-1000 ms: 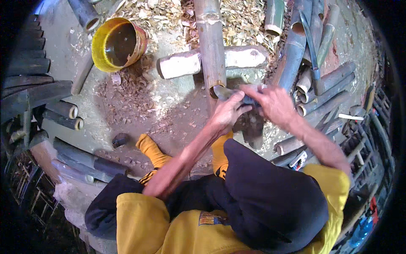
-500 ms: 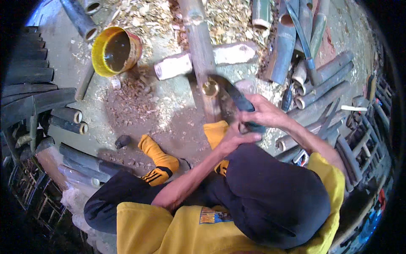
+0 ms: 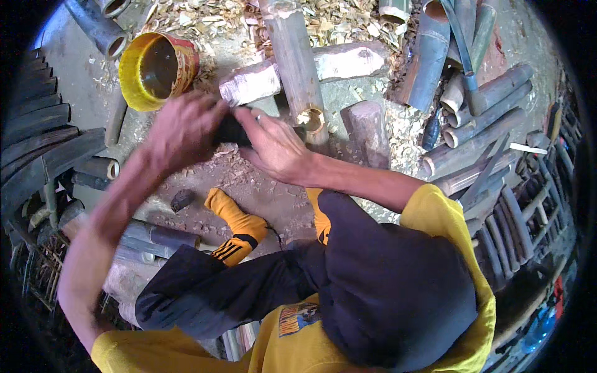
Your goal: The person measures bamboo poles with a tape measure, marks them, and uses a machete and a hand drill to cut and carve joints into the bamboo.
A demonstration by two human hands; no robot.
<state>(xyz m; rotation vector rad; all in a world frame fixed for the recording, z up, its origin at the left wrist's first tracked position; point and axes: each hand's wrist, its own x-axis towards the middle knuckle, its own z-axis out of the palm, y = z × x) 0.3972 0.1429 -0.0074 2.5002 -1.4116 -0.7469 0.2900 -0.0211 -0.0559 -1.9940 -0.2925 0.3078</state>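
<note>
In front of me, left of the upright bamboo pole (image 3: 292, 62), both hands are close together around a dark, broad-bladed machete (image 3: 231, 132). My right hand (image 3: 280, 148) is closed on it, thumb along its upper side. My left hand (image 3: 186, 127) is at its other side, beside the bucket; motion smears its fingers, so its grip is unclear. Much of the machete is hidden by the hands. Near its lower end, the pole has a pale open cut (image 3: 314, 120). It lies across a short log with a whitish shaved face (image 3: 348, 62).
A yellow-rimmed bucket (image 3: 127, 74) of dark liquid stands at the left. A short wooden block (image 3: 368, 133) is right of the pole. Cut bamboo tubes (image 3: 491, 93) and a long blade (image 3: 459, 34) lie at the right. Wood shavings (image 3: 230, 25) cover the far floor.
Both hands have moved left with the machete, from the pole's right side to its left. The wooden block at the pole's right now shows fully. The view has shifted slightly.
</note>
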